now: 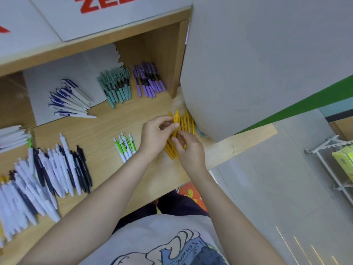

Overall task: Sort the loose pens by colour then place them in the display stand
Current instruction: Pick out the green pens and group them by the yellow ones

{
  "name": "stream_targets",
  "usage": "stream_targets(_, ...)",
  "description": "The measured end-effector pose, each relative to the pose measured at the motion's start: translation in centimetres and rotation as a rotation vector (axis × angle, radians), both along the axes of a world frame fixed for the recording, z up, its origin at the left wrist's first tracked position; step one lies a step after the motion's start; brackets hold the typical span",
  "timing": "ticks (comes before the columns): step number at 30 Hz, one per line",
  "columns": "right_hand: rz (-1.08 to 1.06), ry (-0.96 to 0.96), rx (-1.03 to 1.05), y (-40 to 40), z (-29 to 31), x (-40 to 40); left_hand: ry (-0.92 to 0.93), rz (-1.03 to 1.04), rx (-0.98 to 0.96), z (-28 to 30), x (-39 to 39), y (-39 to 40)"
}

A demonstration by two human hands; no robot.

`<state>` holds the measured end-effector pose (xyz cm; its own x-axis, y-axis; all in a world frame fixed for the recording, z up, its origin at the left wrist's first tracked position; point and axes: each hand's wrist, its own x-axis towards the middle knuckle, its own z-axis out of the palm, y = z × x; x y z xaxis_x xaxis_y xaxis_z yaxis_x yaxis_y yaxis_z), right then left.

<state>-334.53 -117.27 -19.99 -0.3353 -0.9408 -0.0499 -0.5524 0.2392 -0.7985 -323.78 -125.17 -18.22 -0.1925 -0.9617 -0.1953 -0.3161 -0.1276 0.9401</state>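
Two bare hands work over a bunch of yellow pens [184, 122] lying at the right end of a wooden counter [118, 123], close against a large grey rounded column [257, 64]. Seen from the head camera, the left hand [155, 133] has its fingers curled around the upper part of one yellow pen, while the right hand [189, 150] pinches into the same bunch from below, fingertips among the barrels. Just left of the hands sit a few green-and-white pens [125, 146]. Farther back on the counter, a group of teal pens [116, 86] lies beside a group of purple pens [149, 81], both under a wooden shelf [95, 37]. A fan of blue-and-white pens [70, 99] rests on a grey sheet [57, 73] to the left. At the near left edge spreads a large mixed heap of white and black pens [47, 173]. A white board with red lettering [107, 6] stands above the shelf. The person wears a pale printed T-shirt [164, 243].
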Motion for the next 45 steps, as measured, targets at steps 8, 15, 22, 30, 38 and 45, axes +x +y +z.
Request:
stream_targets(8, -0.045, 0.248, 0.029, -0.9, -2.0, -1.6, -0.398, -0.176, -0.168, -4.0, 1.9, 1.5)
stream_targets(15, -0.036, 0.37, 0.07, -1.6, -3.6, -1.8, -0.657, -0.36, -0.202, -6.7, 4.2, 3.2)
stream_targets(22, 0.246, 0.465, 0.031, -0.5, -4.6, -2.2, -0.736, -0.391, -0.262, -6.7, 4.6, 3.5)
stream_targets(30, 0.335, 0.424, 0.12, -2.6, -5.5, -2.6, -0.879, -0.474, -0.294, -8.1, 5.8, 2.5)
stream_targets(38, 0.394, 0.435, 0.059, -3.1, -5.5, -2.3, -0.899, -0.357, -0.291, -8.2, 6.8, 2.8)
stream_targets(45, 0.463, 0.492, 0.107, -3.2, -5.7, -2.4, -0.909, -0.403, -0.292, -8.5, 6.4, 1.4)
